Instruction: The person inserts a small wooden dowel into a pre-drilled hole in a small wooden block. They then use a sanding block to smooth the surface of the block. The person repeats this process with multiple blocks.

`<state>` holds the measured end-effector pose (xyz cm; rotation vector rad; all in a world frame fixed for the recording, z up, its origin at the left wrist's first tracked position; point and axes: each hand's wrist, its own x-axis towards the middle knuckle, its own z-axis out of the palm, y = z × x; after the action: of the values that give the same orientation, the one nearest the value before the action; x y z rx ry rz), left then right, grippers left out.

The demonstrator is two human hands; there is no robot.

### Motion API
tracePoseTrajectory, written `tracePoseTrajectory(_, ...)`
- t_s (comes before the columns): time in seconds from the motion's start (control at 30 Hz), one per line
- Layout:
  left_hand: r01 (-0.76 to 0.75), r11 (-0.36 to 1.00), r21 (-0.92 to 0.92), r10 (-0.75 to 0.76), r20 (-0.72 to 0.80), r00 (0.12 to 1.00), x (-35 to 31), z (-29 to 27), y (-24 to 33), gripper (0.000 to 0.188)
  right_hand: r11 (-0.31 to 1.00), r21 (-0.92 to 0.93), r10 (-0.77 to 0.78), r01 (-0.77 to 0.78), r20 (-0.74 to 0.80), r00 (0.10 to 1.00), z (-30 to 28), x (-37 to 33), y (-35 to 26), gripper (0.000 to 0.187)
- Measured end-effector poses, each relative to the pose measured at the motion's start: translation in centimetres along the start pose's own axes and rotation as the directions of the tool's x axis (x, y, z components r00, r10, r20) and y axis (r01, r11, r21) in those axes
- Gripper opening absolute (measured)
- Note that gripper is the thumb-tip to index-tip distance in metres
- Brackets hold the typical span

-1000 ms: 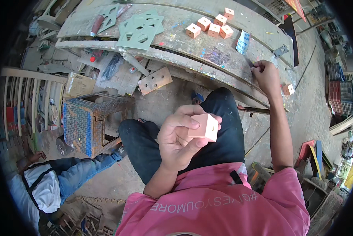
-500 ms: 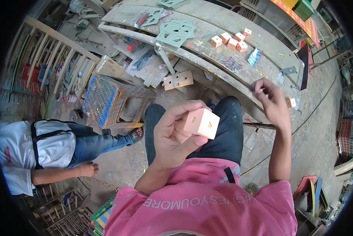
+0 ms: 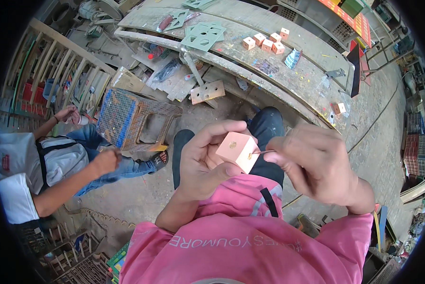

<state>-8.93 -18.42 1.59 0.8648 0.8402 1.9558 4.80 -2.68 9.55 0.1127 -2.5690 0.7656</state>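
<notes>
A peach-pink cube block (image 3: 231, 154) rests in my left hand (image 3: 198, 163), its fingers and thumb closed around the edges. Round yellowish marks or holes show on two of its faces. Between the thumb and fingers of my right hand (image 3: 323, 165) is a thin dark stick-like tool (image 3: 264, 152); most of it is hidden by the hand. The tool's tip meets the mark on the cube's right face. On the bench (image 3: 311, 94) beyond, several similar cubes (image 3: 267, 45) stand in a group, and a lone cube (image 3: 338, 108) sits nearer its right end.
A blue-and-white packet (image 3: 292, 59) and green cut-out sheets (image 3: 204, 35) lie on the bench. At left stands a worn plastic stool (image 3: 118, 116), with a seated person (image 3: 65, 161) beside it. A board with holes (image 3: 207, 92) leans under the bench edge.
My right hand has come from the bench's edge to the cube, bringing the thin tool against it. My left hand has tilted the cube slightly. The other person's arms have moved.
</notes>
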Motion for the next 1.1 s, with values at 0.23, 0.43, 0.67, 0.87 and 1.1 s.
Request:
tracePoseTrajectory(0.23, 0.092, 0.991, 0.101, -0.088, -0.036, 0.995, -1.1, 0.2, 1.7, 0.052, 0.87, -0.429, -0.24, 0.242, 0.06, 0.969, -0.1, 1.0, -1.0, 0.017)
tracePoseTrajectory(0.43, -0.124, 0.968, 0.218, 0.141, -0.064, 0.988, -1.6, 0.6, 1.0, 0.047, 0.905, -0.384, -0.132, 0.181, 0.151, 0.98, 0.1, 1.2, -1.6, 0.016)
tracePoseTrajectory(0.67, -0.405, 0.74, 0.538, 0.437, 0.073, 0.896, -1.5, -0.2, -1.0, 0.042, 0.947, 0.116, 0.264, -0.3, 0.257, 0.93, 0.0, 0.6, -1.7, 0.014)
tracePoseTrajectory(0.87, -0.616, 0.45, 0.647, 0.517, 0.373, 0.77, -0.7, -1.2, -1.7, 0.037, 0.507, 0.38, 0.407, -0.774, 0.685, 0.604, -0.4, 0.3, -0.1, 0.03)
tracePoseTrajectory(1.1, -0.659, 0.467, 0.59, 0.53, 0.41, 0.743, 0.1, -1.6, -2.2, 0.061, -0.214, 0.452, 0.165, -0.866, 0.891, 0.424, -0.1, -0.9, 0.9, 0.032)
